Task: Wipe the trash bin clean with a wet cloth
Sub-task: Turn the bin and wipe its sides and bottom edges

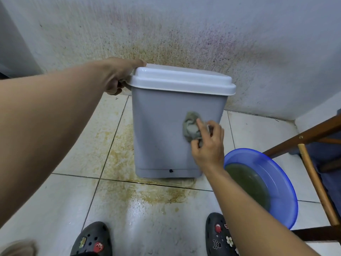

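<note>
With your left hand point(118, 76) gripping the lid point(180, 78) at ten o'clock and right hand point(208, 145) pinching the cloth point(191, 129) against the central trash bin point(160, 137), hard scrubbing could skid it on wet tiles point(147, 206).

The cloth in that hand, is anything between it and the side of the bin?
Nothing visible. The right hand presses the cloth straight against the front wall of the bin. The left hand grips the left edge of the lid, and the basin sits on the floor to the right, both away from that spot.
</note>
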Motion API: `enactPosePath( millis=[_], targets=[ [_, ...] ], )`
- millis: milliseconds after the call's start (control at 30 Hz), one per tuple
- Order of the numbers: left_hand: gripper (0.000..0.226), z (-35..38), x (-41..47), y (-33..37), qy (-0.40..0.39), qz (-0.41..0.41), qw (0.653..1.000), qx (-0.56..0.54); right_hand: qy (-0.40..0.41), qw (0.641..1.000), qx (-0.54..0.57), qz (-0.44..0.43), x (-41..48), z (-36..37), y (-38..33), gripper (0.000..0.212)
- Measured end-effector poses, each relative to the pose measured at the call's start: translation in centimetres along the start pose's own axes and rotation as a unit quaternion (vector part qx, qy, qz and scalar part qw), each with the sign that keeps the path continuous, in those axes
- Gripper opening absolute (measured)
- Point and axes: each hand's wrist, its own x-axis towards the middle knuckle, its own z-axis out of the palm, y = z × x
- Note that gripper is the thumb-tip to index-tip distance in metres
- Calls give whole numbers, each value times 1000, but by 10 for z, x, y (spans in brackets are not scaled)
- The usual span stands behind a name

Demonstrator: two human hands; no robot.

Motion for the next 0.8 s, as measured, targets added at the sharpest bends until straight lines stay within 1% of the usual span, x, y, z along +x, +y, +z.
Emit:
enactPosePath(
  millis=[100, 167, 267, 433, 500, 567, 600, 667, 733, 800],
  targets=[
    [43, 2, -3, 1, 9, 4, 1000, -5, 18, 999, -10, -44, 31, -2, -26, 58],
    [44, 2, -4, 1, 9, 4, 1000, -5, 2, 997, -22, -72, 34, 5, -42, 58],
    [43, 2, -4, 0, 8, 7, 1000, -10, -46, 994, -32, -99, 19, 22, -54, 57],
    [41, 3, -7, 1, 8, 10, 1000, -17, -158, 976, -71, -135, -35, 49, -52, 54],
    [40, 3, -8, 2, 10, 11, 1000, -21, -191, 967, -88, -146, -55, 52, -49, 53],
    [39, 3, -9, 2, 12, 13, 1000, -22, -211, 963, -78, -151, -67, 51, -47, 50],
    [38, 3, -10, 2, 12, 14, 1000, -22, -206, 965, -61, -149, -69, 49, -47, 49],
    [38, 3, -11, 2, 11, 13, 1000, -19, -159, 979, -8, -129, -63, 43, -48, 49],
    [39, 3, -12, 3, 10, 12, 1000, -15, -65, 993, 28, -93, -44, 33, -49, 52],
    [41, 3, -14, 4, 13, 15, 1000, -10, 30, 998, 39, -49, -16, 21, -47, 54]
  ],
)
